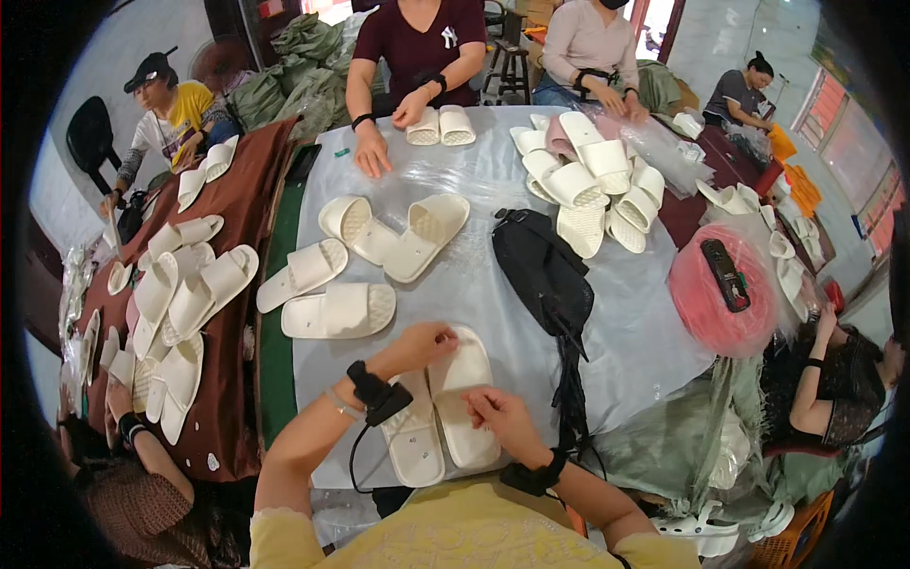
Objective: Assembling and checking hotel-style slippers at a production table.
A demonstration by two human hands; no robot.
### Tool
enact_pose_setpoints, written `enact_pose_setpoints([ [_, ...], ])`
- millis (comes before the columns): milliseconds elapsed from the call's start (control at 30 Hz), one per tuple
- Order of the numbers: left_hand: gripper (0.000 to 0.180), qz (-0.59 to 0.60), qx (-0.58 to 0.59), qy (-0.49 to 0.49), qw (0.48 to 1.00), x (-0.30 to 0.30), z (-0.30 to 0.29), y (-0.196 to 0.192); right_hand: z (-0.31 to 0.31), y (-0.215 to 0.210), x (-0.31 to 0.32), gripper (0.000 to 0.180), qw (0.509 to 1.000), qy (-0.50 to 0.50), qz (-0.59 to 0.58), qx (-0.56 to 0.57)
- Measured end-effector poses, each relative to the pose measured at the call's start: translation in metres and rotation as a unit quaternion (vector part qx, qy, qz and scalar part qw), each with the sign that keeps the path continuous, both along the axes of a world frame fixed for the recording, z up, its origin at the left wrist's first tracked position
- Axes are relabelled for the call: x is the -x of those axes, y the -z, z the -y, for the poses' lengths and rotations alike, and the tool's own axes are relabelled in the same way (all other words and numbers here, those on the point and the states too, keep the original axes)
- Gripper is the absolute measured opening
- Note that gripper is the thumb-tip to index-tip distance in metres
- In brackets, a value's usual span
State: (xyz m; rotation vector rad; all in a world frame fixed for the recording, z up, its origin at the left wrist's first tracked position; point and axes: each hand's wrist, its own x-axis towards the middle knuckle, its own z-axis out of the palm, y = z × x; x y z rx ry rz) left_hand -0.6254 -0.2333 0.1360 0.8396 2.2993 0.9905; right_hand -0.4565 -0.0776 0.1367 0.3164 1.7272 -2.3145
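A pair of white slide slippers lies in front of me, soles down: the left slipper point(415, 460) is partly covered by my forearm, and the right slipper point(466, 368) is beside it. Over the toe end of the pair is my left hand point(424, 347), its fingers curled together. Above the right slipper's strap area, my right hand point(507, 422) has thumb and fingers pinched. Whatever either hand holds is too small or hidden to make out. Left of centre, more white slippers point(339, 311) lie on the grey-white table cover point(445, 284).
A black bag point(542, 270) with straps lies right of the pair. Beyond it are a slipper pile point(592, 171) and a pink plastic roll point(706, 303). Several people work around; one across the table has a hand point(373, 152) near a slipper pair point(441, 126). A brown-covered table point(223, 379) holds slippers at left.
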Motion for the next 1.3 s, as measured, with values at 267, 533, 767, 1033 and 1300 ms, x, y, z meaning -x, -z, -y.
enact_pose_setpoints([
  [267,0.048,0.125,0.128,0.106,0.978,-0.024,0.006,-0.037,-0.013,0.008,-0.018,0.022,0.994,0.040,-0.046,-0.089],
  [533,0.030,0.366,-0.002,0.117,0.923,-0.031,0.001,-0.024,-0.013,-0.003,-0.009,0.019,0.992,-0.030,0.060,-0.103],
  [767,0.033,0.423,-0.089,0.069,0.899,-0.040,0.004,-0.020,-0.012,-0.001,-0.017,0.025,0.993,0.075,0.093,0.009],
  [1033,0.037,0.366,-0.100,0.095,0.921,-0.051,0.003,-0.027,-0.010,0.016,-0.021,0.015,0.966,0.065,0.078,-0.237],
  [1300,0.040,0.374,-0.143,0.050,0.915,-0.055,0.001,-0.022,-0.005,0.009,-0.017,0.018,0.992,0.098,0.032,-0.074],
])
